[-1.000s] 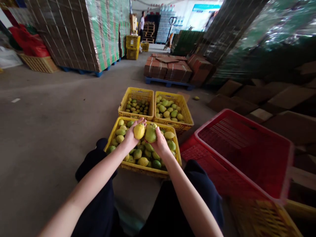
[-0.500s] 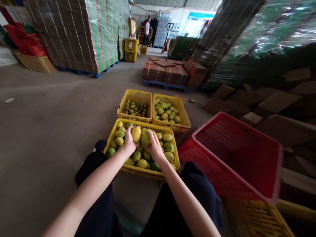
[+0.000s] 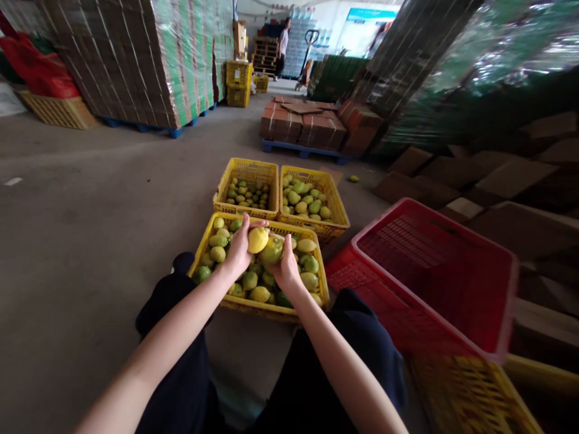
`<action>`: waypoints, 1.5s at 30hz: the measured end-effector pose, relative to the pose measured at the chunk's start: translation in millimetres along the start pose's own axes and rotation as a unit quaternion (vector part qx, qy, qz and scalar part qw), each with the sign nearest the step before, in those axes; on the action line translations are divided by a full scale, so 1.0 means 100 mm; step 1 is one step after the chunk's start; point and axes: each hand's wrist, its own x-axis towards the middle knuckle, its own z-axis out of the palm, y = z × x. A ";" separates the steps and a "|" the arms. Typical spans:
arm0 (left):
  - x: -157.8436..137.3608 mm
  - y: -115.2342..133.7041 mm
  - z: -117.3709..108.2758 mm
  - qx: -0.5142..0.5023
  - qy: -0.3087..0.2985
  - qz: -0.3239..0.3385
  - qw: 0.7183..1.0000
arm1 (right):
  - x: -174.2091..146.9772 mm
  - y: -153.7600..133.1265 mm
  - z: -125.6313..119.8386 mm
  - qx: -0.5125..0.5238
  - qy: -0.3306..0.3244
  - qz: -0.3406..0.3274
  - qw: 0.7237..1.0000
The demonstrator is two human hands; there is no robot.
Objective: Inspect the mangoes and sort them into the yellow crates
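Note:
My left hand is closed around a yellow lemon. My right hand grips a greener, yellow-green lemon, its fingers partly hidden behind the fruit. The two lemons are side by side, close together, above a yellow plastic crate between my knees. Many green and yellow lemons fill that crate. Behind it stand a back left crate with smaller green and yellow lemons low inside, and a back right crate with larger pale green ones.
A red basket rests at my right on yellow crates. Flattened cardboard lies beyond it. Ahead are cartons on a blue pallet, wrapped stacks, a pallet jack and a walking person.
Both hands have shifted slightly, and the lemons have turned in them; the left one has moved a little right. The person in the background has walked to the right.

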 end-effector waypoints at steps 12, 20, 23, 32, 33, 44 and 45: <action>0.02 0.00 0.01 -0.118 0.101 -0.081 0.985 | -0.04 -0.20 0.14 -0.008 0.017 0.144 0.989; -0.11 0.16 0.05 -0.183 0.035 -0.110 0.976 | -0.04 -0.28 0.14 0.122 0.049 0.074 0.989; -0.16 0.21 0.05 -0.180 0.021 -0.134 0.974 | -0.02 -0.31 0.11 0.134 0.041 0.080 0.987; -0.15 0.13 0.08 -0.044 -0.007 -0.090 0.995 | -0.07 -0.32 0.11 0.092 -0.021 -0.049 0.994; -0.15 0.13 0.09 -0.038 -0.013 -0.090 0.995 | -0.08 -0.30 0.11 0.067 -0.015 -0.087 0.994; -0.09 0.10 0.04 -0.138 -0.029 -0.133 0.981 | -0.11 -0.30 0.15 0.092 0.014 -0.069 0.993; -0.07 0.10 0.03 -0.136 -0.028 -0.130 0.982 | -0.11 -0.33 0.15 0.106 0.002 -0.044 0.993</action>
